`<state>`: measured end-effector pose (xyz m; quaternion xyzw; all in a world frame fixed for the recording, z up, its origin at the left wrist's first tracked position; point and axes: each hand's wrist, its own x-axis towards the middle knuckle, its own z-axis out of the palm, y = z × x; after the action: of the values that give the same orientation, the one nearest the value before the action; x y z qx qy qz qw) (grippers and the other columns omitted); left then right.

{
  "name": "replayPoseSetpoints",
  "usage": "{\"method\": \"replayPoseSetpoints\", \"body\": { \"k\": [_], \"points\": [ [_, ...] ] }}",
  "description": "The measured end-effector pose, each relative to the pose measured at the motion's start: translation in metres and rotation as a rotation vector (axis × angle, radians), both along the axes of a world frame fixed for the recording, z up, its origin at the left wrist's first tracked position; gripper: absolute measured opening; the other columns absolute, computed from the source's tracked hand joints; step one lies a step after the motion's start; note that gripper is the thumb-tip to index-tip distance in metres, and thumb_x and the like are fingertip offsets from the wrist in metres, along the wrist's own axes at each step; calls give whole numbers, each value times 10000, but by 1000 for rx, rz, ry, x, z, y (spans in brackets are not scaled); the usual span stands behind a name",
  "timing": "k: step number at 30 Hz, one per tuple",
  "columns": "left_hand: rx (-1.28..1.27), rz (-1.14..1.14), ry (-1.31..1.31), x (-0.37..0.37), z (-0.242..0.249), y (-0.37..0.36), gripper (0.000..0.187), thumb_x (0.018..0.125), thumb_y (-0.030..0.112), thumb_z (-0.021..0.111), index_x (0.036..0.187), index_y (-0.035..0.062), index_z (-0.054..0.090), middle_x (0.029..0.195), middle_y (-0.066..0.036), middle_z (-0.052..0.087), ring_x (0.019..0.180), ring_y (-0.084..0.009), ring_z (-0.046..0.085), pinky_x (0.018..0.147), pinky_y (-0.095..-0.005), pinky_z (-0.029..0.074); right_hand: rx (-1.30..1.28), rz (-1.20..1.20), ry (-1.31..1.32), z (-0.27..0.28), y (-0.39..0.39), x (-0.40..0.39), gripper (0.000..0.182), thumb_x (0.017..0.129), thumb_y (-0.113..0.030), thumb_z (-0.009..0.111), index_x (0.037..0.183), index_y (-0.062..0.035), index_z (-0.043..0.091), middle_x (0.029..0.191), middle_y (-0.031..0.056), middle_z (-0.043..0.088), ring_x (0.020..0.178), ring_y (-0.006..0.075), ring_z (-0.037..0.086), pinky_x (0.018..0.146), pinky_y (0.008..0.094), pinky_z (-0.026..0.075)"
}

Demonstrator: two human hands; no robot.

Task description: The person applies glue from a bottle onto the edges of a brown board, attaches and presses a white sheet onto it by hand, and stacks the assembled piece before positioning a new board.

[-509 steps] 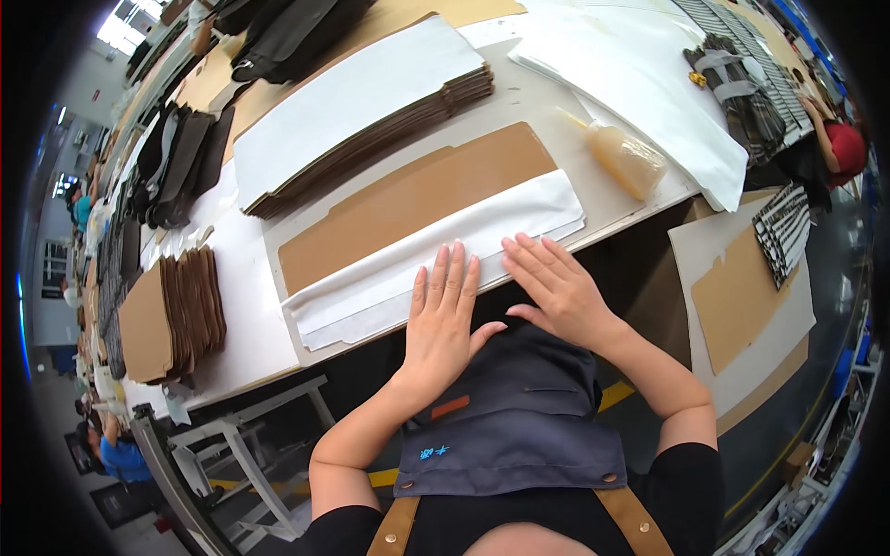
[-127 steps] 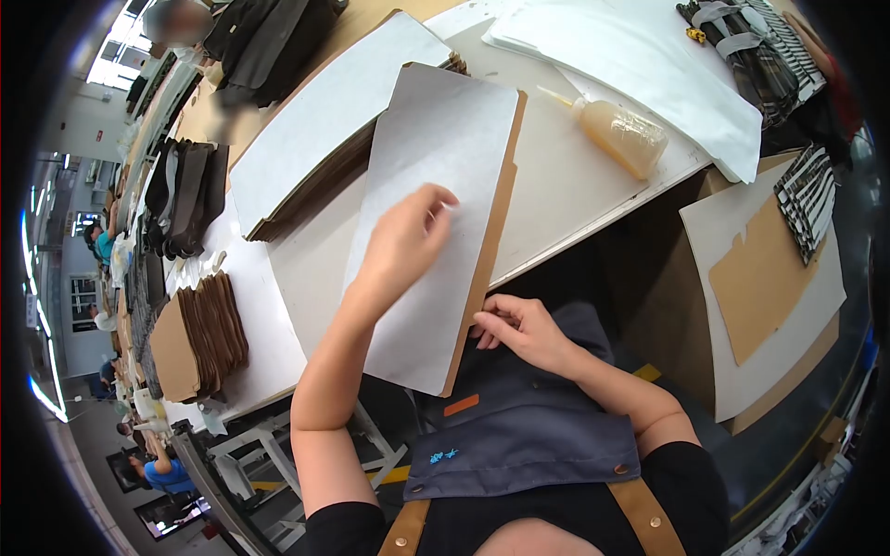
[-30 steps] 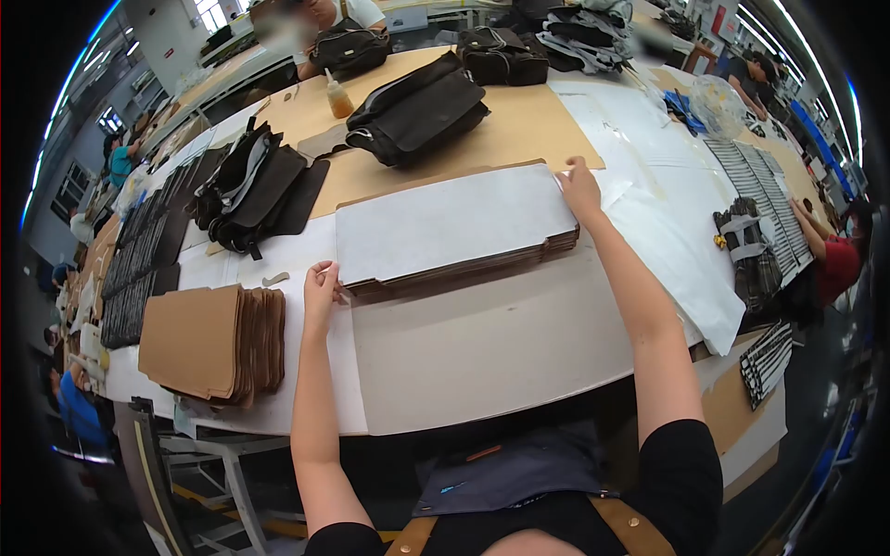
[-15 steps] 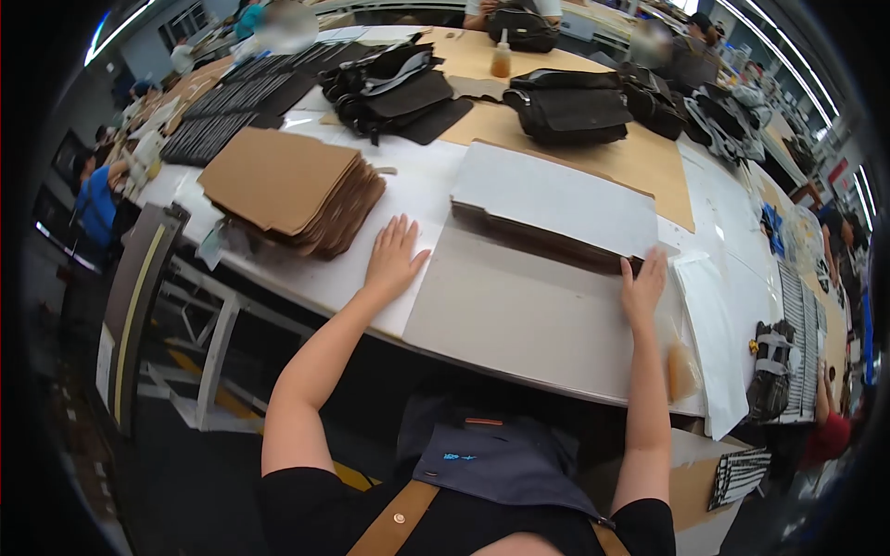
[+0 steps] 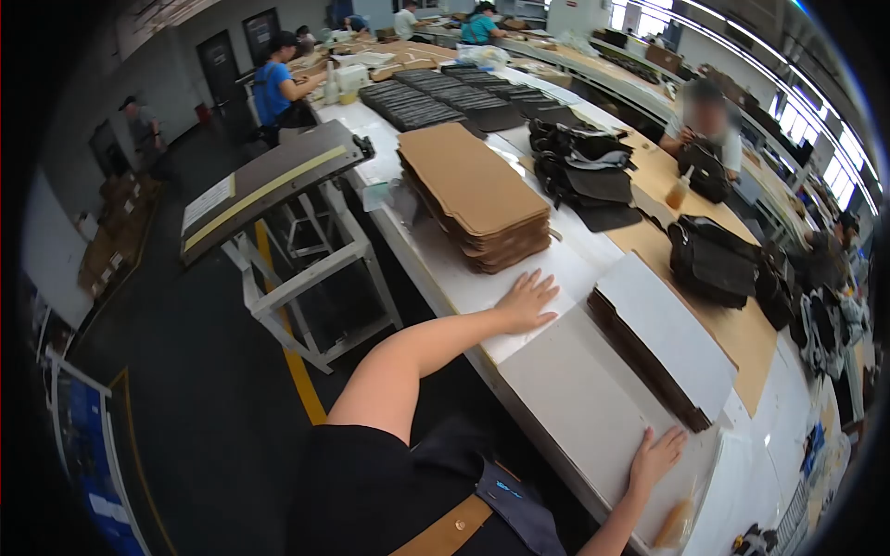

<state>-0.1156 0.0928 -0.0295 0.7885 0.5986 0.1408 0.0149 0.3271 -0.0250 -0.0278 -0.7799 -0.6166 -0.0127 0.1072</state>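
My left hand [image 5: 527,304] lies flat on the white tabletop, fingers spread, just in front of a tall stack of brown card pieces [image 5: 473,181]. My right hand [image 5: 658,456] rests with fingers apart on a grey board [image 5: 575,380], close to the near end of a second stack. That stack [image 5: 666,334] has a pale grey top sheet and brown edges below. Neither hand holds anything. Beside my right wrist is a clear bag with something amber-coloured [image 5: 674,524] in it.
Black bags [image 5: 712,261] stand beyond the stacks, near a glue bottle [image 5: 680,188]. Rows of dark strips [image 5: 436,97] lie at the far left. A metal stand with a slanted board [image 5: 269,190] is left of the table. A co-worker [image 5: 706,130] sits across; another in blue [image 5: 276,88] works farther off.
My view has swung to the left, bringing the floor and metal stand further in. Both hands still lie on the table, and the right now sits on the board beside the stack's end.
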Motion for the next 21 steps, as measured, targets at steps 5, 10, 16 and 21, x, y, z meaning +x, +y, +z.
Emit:
{"method": "replayPoseSetpoints", "body": {
  "k": [5, 10, 16, 21],
  "points": [
    [20, 4, -30, 1, 2, -1, 674, 988, 531, 442, 1490, 83, 398, 1589, -171, 293, 1490, -393, 184, 1210, -505, 152, -17, 38, 38, 11, -5, -2, 726, 996, -424, 521, 1520, 21, 290, 1593, 278, 207, 1491, 378, 191, 1214, 483, 127],
    [60, 7, -70, -1, 0, -1, 625, 980, 505, 479, 1459, 104, 449, 1566, -169, 338, 1480, -391, 215, 1201, -499, 178, -5, 73, 89, 14, -7, 0, 727, 980, -392, 558, 1517, 22, 294, 1594, 284, 194, 1491, 394, 176, 1209, 504, 125],
    [108, 27, -47, 3, 8, -4, 523, 983, 395, 532, 1405, 88, 514, 1535, -164, 403, 1461, -352, 296, 1189, -465, 244, 20, 114, 115, 13, -9, 2, 722, 969, -373, 575, 1513, 17, 305, 1597, 280, 188, 1492, 403, 157, 1207, 521, 120],
    [319, 22, -186, 7, 4, -10, 222, 928, 223, 631, 1084, 84, 705, 1175, -129, 677, 1142, -305, 615, 962, -419, 483, 58, 136, 169, 15, -13, 0, 703, 964, -346, 588, 1506, 15, 322, 1598, 269, 193, 1492, 401, 160, 1208, 522, 120]
  ]
}}
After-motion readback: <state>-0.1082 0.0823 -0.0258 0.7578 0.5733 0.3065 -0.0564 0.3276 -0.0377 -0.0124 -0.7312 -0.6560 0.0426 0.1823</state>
